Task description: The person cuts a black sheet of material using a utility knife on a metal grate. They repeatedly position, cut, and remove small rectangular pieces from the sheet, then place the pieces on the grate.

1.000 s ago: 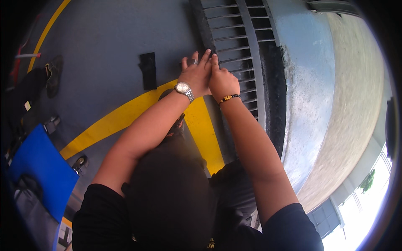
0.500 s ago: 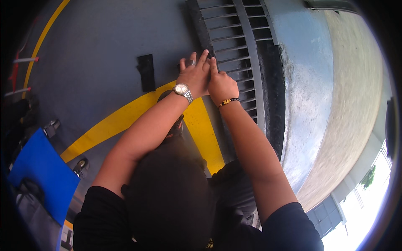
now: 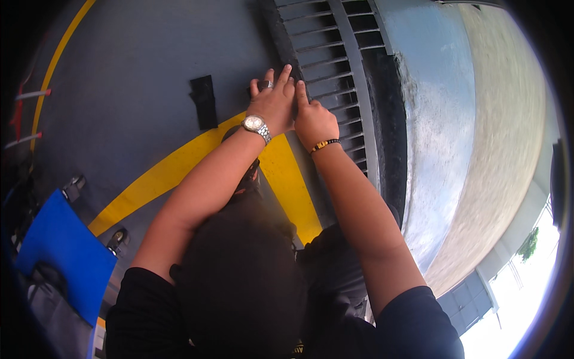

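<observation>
Two bare hands to watch, close together, low by the dark grey floor (image 3: 137, 78). Left hand (image 3: 272, 109): palm down, fingers spread, with a silver watch (image 3: 253, 123) and ring (image 3: 268, 85); too hidden underneath to tell about any hold. Could scrape skin or catch the ring on the rough black edge strip (image 3: 281, 42), right by the fingertips. Right hand (image 3: 315, 122): pointing finger out, other fingers bent; hard to tell about a hold. Could poke a finger into a dark gap of the grey metal grate with thin bars (image 3: 354, 66), just to the right, or snag the black-and-gold bead bracelet (image 3: 324, 145).

Around, from the left: two pale poles with red tips (image 3: 33, 94), blue flat panel (image 3: 72, 248), grey bag (image 3: 60, 317), dark shoe (image 3: 118, 240). Next, a wide yellow painted stripe (image 3: 158, 173) and a flat black strip, maybe cloth (image 3: 204, 103), near the left hand. Between the forearms, in the way: big round black shape, maybe a knee (image 3: 239, 281). Past the grate: blue-and-beige wall (image 3: 442, 119), maybe tight for the right elbow.
</observation>
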`<state>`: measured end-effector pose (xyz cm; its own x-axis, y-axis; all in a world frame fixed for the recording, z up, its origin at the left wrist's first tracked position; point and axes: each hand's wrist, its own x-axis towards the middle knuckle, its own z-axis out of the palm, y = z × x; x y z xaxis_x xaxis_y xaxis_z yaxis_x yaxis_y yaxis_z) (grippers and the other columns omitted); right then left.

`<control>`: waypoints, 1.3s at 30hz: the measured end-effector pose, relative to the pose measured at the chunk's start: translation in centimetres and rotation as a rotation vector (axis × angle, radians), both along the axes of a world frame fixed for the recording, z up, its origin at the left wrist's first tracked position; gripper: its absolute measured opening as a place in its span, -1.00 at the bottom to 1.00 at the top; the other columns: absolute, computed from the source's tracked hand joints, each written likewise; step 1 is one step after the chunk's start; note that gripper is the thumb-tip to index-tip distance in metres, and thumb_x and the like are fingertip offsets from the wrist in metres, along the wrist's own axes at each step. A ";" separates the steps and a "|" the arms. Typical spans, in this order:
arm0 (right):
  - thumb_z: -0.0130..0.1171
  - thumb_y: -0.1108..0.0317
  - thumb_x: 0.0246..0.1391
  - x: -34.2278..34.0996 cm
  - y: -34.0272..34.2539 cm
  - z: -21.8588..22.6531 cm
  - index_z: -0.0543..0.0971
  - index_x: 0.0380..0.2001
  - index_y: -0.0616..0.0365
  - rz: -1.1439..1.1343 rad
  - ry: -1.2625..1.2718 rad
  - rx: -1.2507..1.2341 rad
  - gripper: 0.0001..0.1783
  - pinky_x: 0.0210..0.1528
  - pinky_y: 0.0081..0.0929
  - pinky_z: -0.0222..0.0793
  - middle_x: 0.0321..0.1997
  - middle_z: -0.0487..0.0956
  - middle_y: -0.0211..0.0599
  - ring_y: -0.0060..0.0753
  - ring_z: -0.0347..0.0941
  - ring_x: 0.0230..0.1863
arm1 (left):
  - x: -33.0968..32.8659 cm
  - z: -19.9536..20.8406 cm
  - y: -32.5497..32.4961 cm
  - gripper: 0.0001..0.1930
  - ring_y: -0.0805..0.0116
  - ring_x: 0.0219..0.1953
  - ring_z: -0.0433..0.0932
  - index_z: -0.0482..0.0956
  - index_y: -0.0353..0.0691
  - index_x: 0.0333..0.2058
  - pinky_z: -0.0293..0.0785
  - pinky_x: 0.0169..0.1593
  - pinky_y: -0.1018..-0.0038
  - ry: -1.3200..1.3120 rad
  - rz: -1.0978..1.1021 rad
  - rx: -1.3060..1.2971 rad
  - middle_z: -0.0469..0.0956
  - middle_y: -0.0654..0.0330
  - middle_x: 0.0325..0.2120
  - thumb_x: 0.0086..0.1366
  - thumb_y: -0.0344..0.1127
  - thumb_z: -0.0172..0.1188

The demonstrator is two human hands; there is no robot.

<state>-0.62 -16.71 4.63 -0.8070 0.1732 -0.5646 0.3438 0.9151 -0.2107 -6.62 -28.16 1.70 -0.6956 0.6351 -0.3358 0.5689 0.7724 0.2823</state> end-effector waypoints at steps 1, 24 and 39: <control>0.07 0.27 0.16 0.1 0.0 -0.1 0.11 0.44 -0.08 0.001 -0.002 0.002 -0.23 -0.20 -0.16 0.59 -0.16 0.62 -0.01 0.00 0.65 -0.21 | 0.0 0.1 -0.1 -0.21 -0.07 0.39 0.10 0.29 -0.21 0.25 0.06 0.26 -0.24 -0.001 -0.001 -0.001 0.01 0.13 0.44 0.06 -0.03 0.30; -0.04 0.29 0.21 3.6 0.0 0.4 0.12 0.43 -0.09 -0.034 -0.051 -0.007 -0.29 -0.19 -0.12 0.58 -0.20 0.62 0.01 0.04 0.64 -0.25 | 0.0 -0.5 0.1 0.06 -0.07 0.41 0.06 0.27 -0.24 0.30 -0.03 0.32 -0.18 -0.001 0.007 -0.027 -0.03 0.18 0.46 -0.10 0.27 0.41; -0.05 0.34 0.15 6.6 0.1 -0.1 0.11 0.44 -0.11 -0.017 -0.011 0.019 -0.25 -0.28 -0.07 0.58 -0.27 0.61 0.02 0.07 0.63 -0.36 | 0.0 -0.1 0.2 0.13 -0.05 0.42 0.07 0.26 -0.25 0.31 -0.03 0.32 -0.16 -0.026 0.016 -0.057 -0.06 0.23 0.47 -0.14 0.37 0.40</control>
<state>5.93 -16.60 4.49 -0.7975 0.1976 -0.5701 0.3616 0.9129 -0.1893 -6.65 -27.99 1.63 -0.6963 0.6031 -0.3891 0.5492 0.7968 0.2520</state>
